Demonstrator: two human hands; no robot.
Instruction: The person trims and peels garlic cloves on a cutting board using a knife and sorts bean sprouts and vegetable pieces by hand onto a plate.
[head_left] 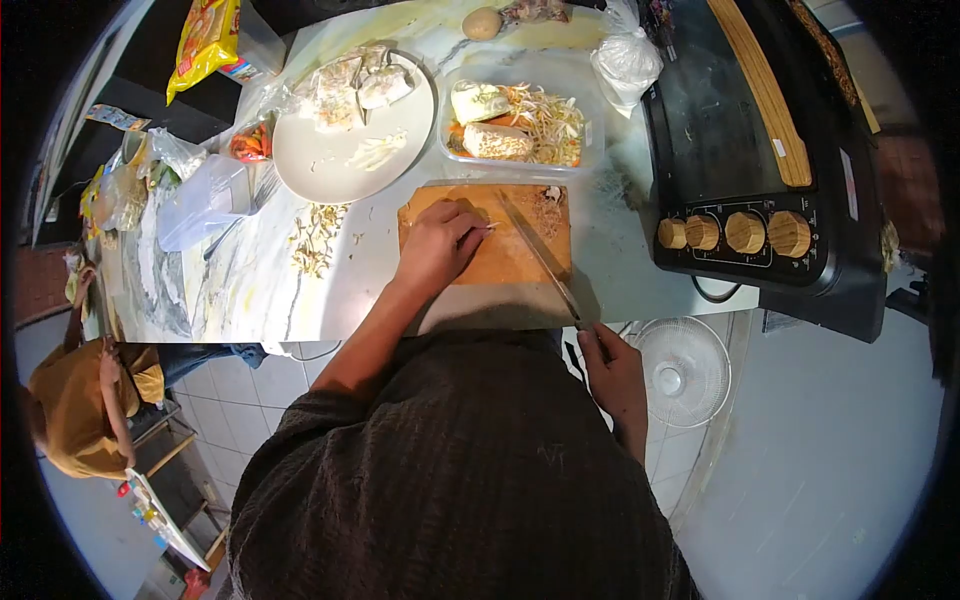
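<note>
A wooden cutting board (420, 200) lies at the table's front edge. Over its left half, my left hand (440, 245) is closed, its fingertips at a small pale piece of food (489, 227) whose kind I cannot make out. My right hand (614, 378) grips the handle of a knife (545, 262), past the board's front right corner. The long blade slants up and left across the board, its tip near the back edge and to the right of my left fingers. Brownish scraps (549, 215) lie on the board's right side.
Behind the board stand a plate (295, 165) with wrapped white blocks and pale strips, and a clear container (595, 150) of bean sprouts and blocks. Loose trimmings (315, 240) lie left. A black appliance (740, 120) with wooden knobs occupies the right. Another person (80, 410) is at far left.
</note>
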